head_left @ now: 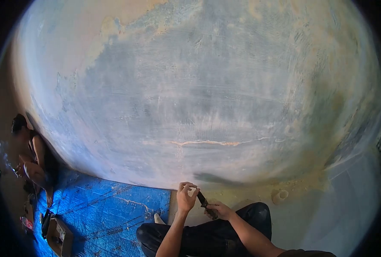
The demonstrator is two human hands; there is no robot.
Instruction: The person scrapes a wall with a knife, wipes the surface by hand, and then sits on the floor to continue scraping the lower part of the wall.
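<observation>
My right hand (219, 210) is closed around the handle of a dark, narrow knife-like tool (202, 198), held tilted above my lap with its upper end pointing up and left. Close to that upper end is my left hand (185, 198), its thumb and fingers curled toward each other in a pinch. Whether something small sits between those fingertips is too small to make out. Both hands are in front of a large plastered wall (190, 94), near its foot. A pale, ragged crack (216, 142) runs across the wall above my hands.
I sit cross-legged in dark trousers (254, 216). Blue sheeting (113, 210) covers the floor at left, with an open box (59, 237) on it. A person (34, 158) crouches by the wall at far left. A small pale cup (279, 196) stands right of my knee.
</observation>
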